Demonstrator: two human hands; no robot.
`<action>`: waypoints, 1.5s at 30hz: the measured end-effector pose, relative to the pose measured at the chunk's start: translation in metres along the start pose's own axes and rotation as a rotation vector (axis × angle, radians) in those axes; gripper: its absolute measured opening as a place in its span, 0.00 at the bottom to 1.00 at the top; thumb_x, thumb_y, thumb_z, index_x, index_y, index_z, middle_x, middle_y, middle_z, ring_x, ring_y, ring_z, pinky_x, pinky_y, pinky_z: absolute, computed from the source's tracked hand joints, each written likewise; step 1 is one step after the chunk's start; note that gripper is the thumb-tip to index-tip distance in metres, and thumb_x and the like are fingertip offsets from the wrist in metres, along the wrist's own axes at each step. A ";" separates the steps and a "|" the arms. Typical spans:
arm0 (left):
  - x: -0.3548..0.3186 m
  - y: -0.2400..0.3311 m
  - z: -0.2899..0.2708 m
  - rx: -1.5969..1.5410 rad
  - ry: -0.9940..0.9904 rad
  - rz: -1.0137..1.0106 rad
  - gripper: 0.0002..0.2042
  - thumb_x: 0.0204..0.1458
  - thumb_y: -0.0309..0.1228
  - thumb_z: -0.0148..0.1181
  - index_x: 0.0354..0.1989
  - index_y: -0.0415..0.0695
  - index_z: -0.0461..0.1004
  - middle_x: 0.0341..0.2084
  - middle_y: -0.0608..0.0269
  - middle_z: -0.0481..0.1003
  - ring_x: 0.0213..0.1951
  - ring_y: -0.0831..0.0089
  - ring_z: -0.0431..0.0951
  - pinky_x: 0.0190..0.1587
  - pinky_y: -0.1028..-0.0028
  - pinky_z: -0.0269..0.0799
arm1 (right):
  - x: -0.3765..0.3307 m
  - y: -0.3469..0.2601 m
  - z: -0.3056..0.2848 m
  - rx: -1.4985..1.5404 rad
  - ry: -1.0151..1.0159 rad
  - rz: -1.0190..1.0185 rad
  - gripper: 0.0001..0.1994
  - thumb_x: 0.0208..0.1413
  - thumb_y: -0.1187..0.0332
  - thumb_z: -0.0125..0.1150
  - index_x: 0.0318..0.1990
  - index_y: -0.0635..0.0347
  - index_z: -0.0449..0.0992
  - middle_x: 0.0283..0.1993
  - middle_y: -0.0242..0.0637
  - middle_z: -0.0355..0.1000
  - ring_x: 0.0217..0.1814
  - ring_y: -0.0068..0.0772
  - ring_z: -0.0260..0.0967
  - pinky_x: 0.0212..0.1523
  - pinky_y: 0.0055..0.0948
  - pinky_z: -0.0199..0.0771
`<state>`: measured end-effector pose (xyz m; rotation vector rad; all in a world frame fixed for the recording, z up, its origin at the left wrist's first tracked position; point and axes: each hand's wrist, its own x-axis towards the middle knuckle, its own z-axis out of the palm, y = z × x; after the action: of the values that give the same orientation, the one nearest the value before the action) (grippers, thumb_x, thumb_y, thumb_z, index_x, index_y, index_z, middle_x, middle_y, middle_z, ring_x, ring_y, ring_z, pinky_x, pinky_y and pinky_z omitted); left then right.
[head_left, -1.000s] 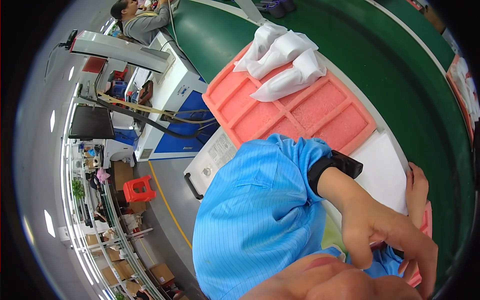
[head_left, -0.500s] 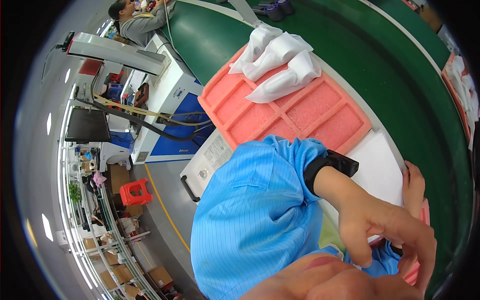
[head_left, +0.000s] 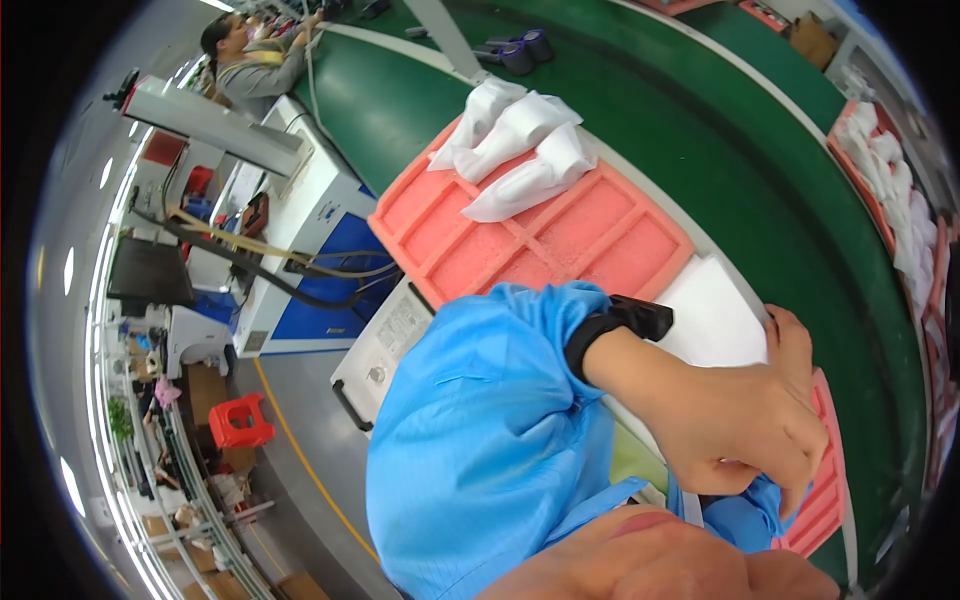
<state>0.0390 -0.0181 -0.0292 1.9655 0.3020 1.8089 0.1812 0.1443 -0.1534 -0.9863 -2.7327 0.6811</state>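
Observation:
My left hand [head_left: 745,425] reaches across from a blue sleeve with a black device strapped at the wrist. Its fingers are curled closed, and whatever lies inside them is hidden from view. Beyond it, my right hand [head_left: 790,345] is at the right edge of a white sheet [head_left: 710,315], fingertips bent over that edge. Most of the right palm is hidden behind the left hand. A pink foam tray [head_left: 490,243] with rectangular compartments lies past the sheet. Several white-wrapped bundles [head_left: 530,175] rest at its far end; their contents cannot be seen.
Part of another pink tray [head_left: 825,470] shows below my hands. A green work surface [head_left: 680,150] stretches behind, with purple-and-black rolls [head_left: 525,50] on it. More wrapped bundles [head_left: 890,170] fill trays at far right. A co-worker [head_left: 255,70] sits at far left; a red stool [head_left: 240,420] stands on the floor.
The whole view has shifted, so the surroundings sit further left. My left hand has turned and its fingers, spread before, are now curled in near the right hand, which stays at the sheet's edge.

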 end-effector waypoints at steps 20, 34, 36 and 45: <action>0.056 0.051 -0.170 1.017 -0.538 -0.711 0.15 0.43 0.34 0.57 0.40 0.42 0.78 0.28 0.53 0.77 0.29 0.53 0.77 0.32 0.64 0.75 | -0.001 0.014 -0.003 -0.012 0.022 -0.042 0.12 0.53 0.71 0.53 0.44 0.64 0.76 0.44 0.50 0.74 0.46 0.54 0.70 0.48 0.41 0.70; -0.130 -0.087 -0.487 1.528 0.100 -1.719 0.43 0.33 0.41 0.76 0.59 0.37 0.63 0.54 0.46 0.68 0.49 0.50 0.74 0.51 0.63 0.72 | 0.000 0.014 -0.001 -0.034 0.015 -0.031 0.12 0.52 0.71 0.53 0.43 0.62 0.76 0.41 0.50 0.73 0.43 0.53 0.71 0.46 0.43 0.71; -0.117 -0.084 -0.466 1.389 0.037 -1.811 0.43 0.32 0.40 0.77 0.59 0.38 0.64 0.51 0.46 0.70 0.47 0.51 0.76 0.49 0.64 0.74 | 0.000 0.021 0.003 -0.042 0.060 -0.072 0.12 0.52 0.71 0.54 0.44 0.62 0.76 0.39 0.49 0.73 0.42 0.53 0.71 0.45 0.43 0.71; -0.012 -0.087 -0.173 0.797 -0.136 -0.961 0.30 0.35 0.33 0.75 0.49 0.39 0.70 0.40 0.59 0.74 0.37 0.65 0.78 0.36 0.70 0.76 | -0.008 -0.025 -0.033 0.412 0.406 -0.173 0.33 0.40 0.73 0.70 0.59 0.56 0.67 0.45 0.38 0.68 0.42 0.34 0.68 0.39 0.27 0.70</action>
<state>-0.1199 0.0836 -0.0732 1.8079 1.7696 0.9507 0.1824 0.1343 -0.1125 -0.6918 -2.1765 0.8569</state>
